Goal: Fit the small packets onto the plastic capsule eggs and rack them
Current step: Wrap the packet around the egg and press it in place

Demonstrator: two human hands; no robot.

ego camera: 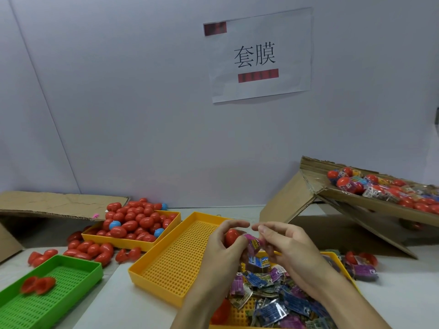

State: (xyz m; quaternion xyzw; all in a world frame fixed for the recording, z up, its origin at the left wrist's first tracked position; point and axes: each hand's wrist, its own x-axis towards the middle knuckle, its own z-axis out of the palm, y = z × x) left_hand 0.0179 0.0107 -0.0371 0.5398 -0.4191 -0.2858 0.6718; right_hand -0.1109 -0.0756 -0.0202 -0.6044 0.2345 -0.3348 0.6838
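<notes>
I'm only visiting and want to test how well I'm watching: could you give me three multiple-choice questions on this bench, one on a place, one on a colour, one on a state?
1. Where do the loose red plastic capsule eggs lie heaped?
A. in the far-left yellow plastic tray
B. in the green perforated plastic tray
C. on the wall sign

2. What colour are the few odd eggs in that heap?
A. green
B. blue
C. white

3. What is the left hand doing?
A. resting flat on the table
B. holding a red capsule egg
C. lifting a tray

Answers: 1 A, the heap fills that tray and spills round it; 2 B, a few blue ones show among the red; 3 B, its fingers curl round the egg while the right hand pinches a small pink printed packet against it.
</notes>
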